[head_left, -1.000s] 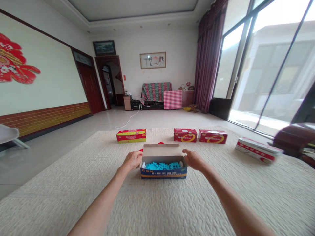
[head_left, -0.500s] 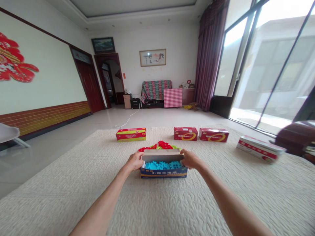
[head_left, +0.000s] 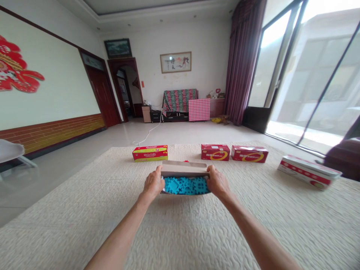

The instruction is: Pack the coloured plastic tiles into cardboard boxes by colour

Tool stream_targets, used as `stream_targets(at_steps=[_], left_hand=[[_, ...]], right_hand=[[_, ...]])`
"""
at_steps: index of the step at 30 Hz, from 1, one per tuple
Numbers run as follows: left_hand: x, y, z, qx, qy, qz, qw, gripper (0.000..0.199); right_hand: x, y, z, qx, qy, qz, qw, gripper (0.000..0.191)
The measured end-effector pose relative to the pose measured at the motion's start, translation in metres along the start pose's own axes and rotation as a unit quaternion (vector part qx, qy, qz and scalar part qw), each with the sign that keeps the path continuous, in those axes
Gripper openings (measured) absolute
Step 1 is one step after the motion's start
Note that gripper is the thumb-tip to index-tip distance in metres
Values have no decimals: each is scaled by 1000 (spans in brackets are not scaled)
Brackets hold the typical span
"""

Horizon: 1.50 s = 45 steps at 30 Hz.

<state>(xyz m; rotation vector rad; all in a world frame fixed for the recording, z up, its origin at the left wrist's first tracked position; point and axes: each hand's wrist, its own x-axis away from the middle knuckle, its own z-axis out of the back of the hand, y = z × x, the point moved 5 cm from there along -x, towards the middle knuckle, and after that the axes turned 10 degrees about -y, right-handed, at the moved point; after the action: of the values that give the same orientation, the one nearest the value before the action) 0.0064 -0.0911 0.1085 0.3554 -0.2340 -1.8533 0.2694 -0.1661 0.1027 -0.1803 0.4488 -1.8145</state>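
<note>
An open cardboard box (head_left: 184, 168) is held between my two hands, tilted so that its inside faces me. Blue plastic pieces (head_left: 185, 185) fill it. My left hand (head_left: 154, 183) grips the box's left end, and my right hand (head_left: 218, 181) has hold of the right end, fingers closed on both sides. Just past the raised flap a bit of a red piece (head_left: 186, 161) shows; whatever else lies behind the box is hidden.
On the quilted cream cover (head_left: 180, 232) stand a red and yellow-green box (head_left: 150, 153) at back left, two dark red boxes (head_left: 215, 153) (head_left: 249, 154) at back right, and a white and red box (head_left: 308, 172) farther right.
The box has tipped toward me and risen, so its blue front no longer shows and more of the blue pieces does. It now hides most of the red and green pieces behind it.
</note>
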Motion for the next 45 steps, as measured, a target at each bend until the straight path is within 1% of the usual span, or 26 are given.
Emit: stream_targets(at_steps=[2, 3, 6, 8, 11, 14, 17, 19, 22, 25, 31, 35, 37, 41, 45], left_hand=[[-1, 1, 1, -12, 19, -11, 1000, 59], [-2, 2, 3, -14, 41, -23, 999, 59], [-8, 5, 9, 2, 141, -82, 987, 57], [-15, 5, 7, 26, 202, -117, 972, 56], [-31, 2, -4, 42, 255, -153, 954, 53], [-47, -4, -18, 43, 287, -181, 940, 51], [-60, -15, -29, 48, 319, -190, 927, 49], [-70, -23, -37, 51, 329, -189, 924, 48], [-88, -30, -48, 56, 317, -183, 929, 46], [-101, -33, -52, 56, 312, -171, 933, 44], [-103, -39, -38, 46, 355, -188, 914, 44], [-113, -37, -32, 40, 333, -205, 920, 42], [-116, -35, -29, 38, 337, -209, 917, 42], [-118, -36, -19, 53, 385, -212, 896, 42], [-133, -31, -9, 44, 381, -216, 898, 42]], right_hand=[[-1, -3, 4, -8, 26, 5, 1000, 30], [-2, -4, 7, -13, 42, 9, 999, 30], [-10, -3, 12, -36, 94, 22, 995, 29], [-21, 0, 10, -53, 124, 30, 990, 28], [-41, 5, -1, -79, 156, 39, 984, 26], [-58, 9, -17, -105, 182, 51, 976, 25], [-70, 13, -31, -128, 203, 63, 969, 25], [-79, 13, -39, -137, 210, 68, 966, 24], [-97, 12, -45, -143, 211, 72, 964, 21], [-112, 7, -45, -146, 211, 76, 963, 20], [-119, 0, -43, -151, 224, 80, 960, 19], [-131, -1, -48, -151, 224, 74, 960, 19], [-135, -2, -48, -151, 230, 75, 959, 19], [-140, -8, -43, -152, 247, 86, 953, 20], [-158, -18, -30, -149, 249, 85, 953, 22]])
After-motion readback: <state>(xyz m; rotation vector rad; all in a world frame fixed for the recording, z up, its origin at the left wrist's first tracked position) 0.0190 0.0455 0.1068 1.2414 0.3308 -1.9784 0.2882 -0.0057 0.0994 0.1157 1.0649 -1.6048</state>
